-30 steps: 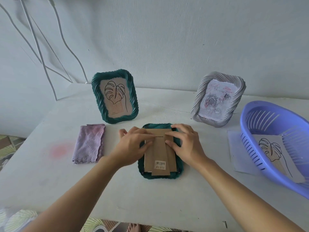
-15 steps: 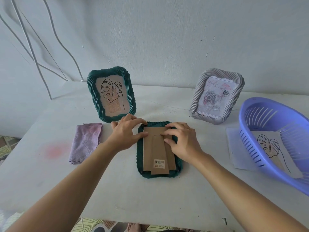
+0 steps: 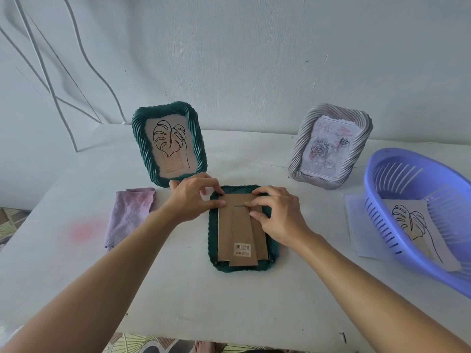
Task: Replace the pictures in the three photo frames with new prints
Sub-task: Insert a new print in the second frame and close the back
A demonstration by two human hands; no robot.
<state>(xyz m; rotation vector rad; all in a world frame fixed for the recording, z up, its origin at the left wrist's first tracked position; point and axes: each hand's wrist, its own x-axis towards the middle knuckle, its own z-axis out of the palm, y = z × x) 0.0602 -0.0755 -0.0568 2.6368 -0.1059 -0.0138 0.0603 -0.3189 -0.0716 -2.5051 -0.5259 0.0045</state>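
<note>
Green frame (image 3: 213, 238): is being kept face down on the white table (image 3: 178, 289), directly under both hands, with its ribbed rim showing around the cardboard backing (image 3: 239, 230).
Cardboard backing: is being shown facing up, its fold-out stand lying flat down the middle and a barcode sticker (image 3: 242, 249) at the end nearest the wrists.
Left hand (image 3: 191, 200): is being held with fingers curled; thumb and forefinger are being pinched narrowly at the backing's far left corner, touching backing and rim.
Right hand (image 3: 280, 215): is being held curled too, forefinger and thumb being pinched at the top of the stand, beside its slit.
Upright green frame (image 3: 139, 138): is being stood just beyond the left hand's knuckles, a leaf print (image 3: 170, 146) being displayed in it.
Grey frame (image 3: 300, 146): is being stood upright beyond and outward of the right hand, apart from it, a rose print (image 3: 323, 149) being displayed.
Purple cloth (image 3: 130, 212): is being left folded, outward of the left wrist.
Lilac basket (image 3: 367, 189): is being kept well outward of the right hand; a second leaf print (image 3: 413, 222) is being held inside, and a paper sheet (image 3: 356, 225) is being partly covered by it.
</note>
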